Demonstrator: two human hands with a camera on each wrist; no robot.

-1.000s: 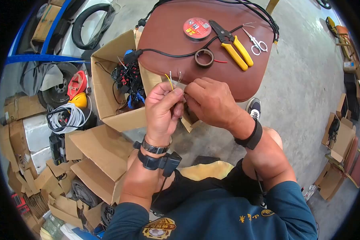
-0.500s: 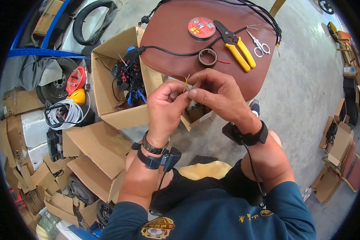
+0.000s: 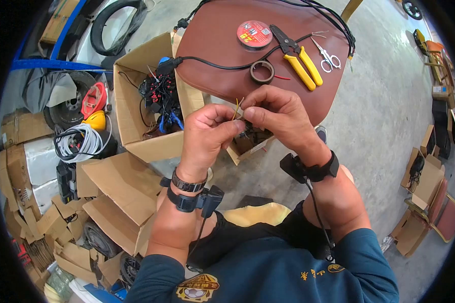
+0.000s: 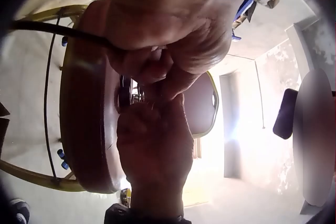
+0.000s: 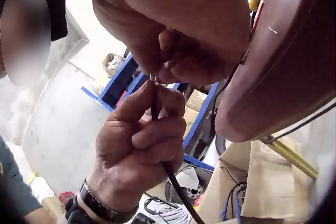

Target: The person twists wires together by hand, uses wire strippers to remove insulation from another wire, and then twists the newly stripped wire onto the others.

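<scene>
In front of the seat, my left hand [image 3: 206, 131] grips a black cable [image 5: 181, 195] near its end, thumb against the fingers. Thin wires, among them a yellow wire [image 3: 236, 107], stick up from that grip. My right hand [image 3: 283, 118] pinches the thin wire ends between thumb and fingers, its fingertips right by the left ones. Beyond both hands, the brown padded seat [image 3: 207, 38] bears a red-labelled round spool [image 3: 254, 34], a dark tape roll [image 3: 262, 81], yellow-handled wire strippers [image 3: 308, 69] and white-handled scissors [image 3: 329, 61].
Another black cable [image 3: 215, 64] crosses the seat. To the left stands an open cardboard box [image 3: 156, 150] filled with tangled wiring [image 3: 162, 96]. Empty-looking cartons [image 3: 121, 187], a coiled white hose [image 3: 81, 144] and wheels crowd the left floor.
My right hand has turned so its thumb shows, and both hands now pinch the wires together. The thin wires stood splayed apart earlier; now their ends are mostly between the fingertips.
</scene>
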